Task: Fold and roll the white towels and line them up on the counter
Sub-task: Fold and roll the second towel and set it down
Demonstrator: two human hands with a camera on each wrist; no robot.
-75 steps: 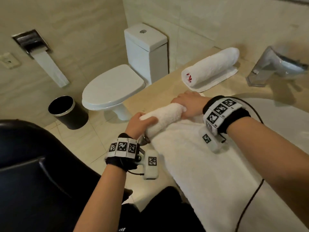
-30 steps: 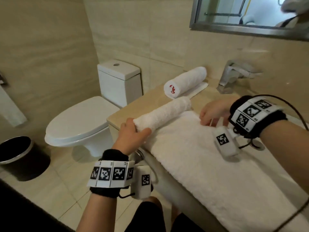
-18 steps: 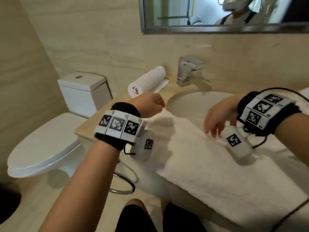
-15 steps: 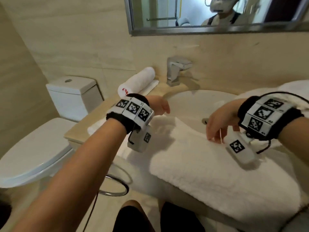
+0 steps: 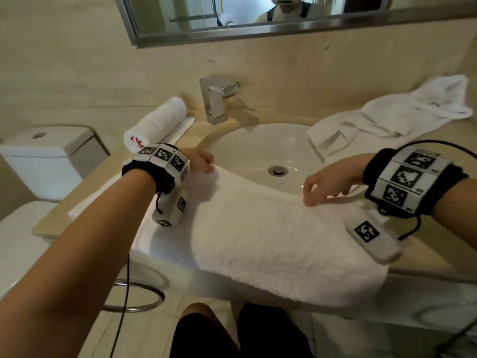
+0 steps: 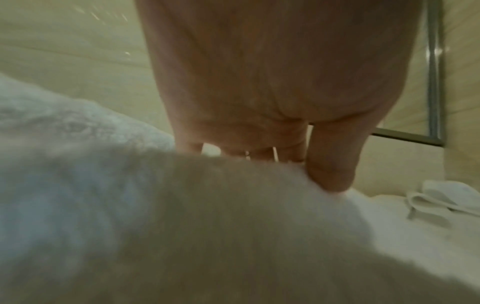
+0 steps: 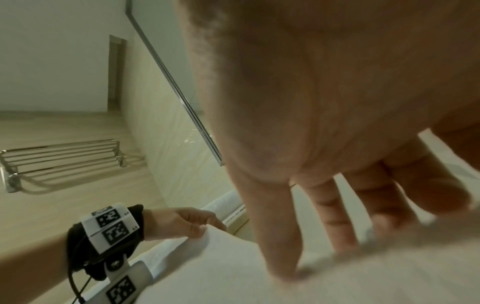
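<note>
We see a white towel (image 5: 271,236) spread flat across the front of the counter (image 5: 85,187), its far edge lying over the rim of the sink (image 5: 258,146) and its near edge hanging down past the counter front. Our left hand (image 5: 200,161) sits at the far left corner of that towel, and its grip is a pinch: in the left wrist view the thumb (image 6: 330,164) presses into the top of the cloth while the other fingers reach down behind the raised edge. In the right wrist view the same hand shows with the corner lifted between thumb and fingertips. Our right hand (image 5: 327,182) is at the far edge of the towel toward the right, fingers pointing down onto the cloth; the right wrist view shows them fairly straight, tips on the terry, and we cannot tell whether they pinch it or only press on it. A rolled towel (image 5: 157,122) with a red mark on its end lies at the back left of the counter, resting on a flat folded cloth, just left of the faucet (image 5: 216,96). A loose, crumpled towel (image 5: 402,109) lies at the back right, partly over the sink's rim. A mirror (image 5: 258,11) hangs above, and the toilet (image 5: 46,156) stands left of the counter.
</note>
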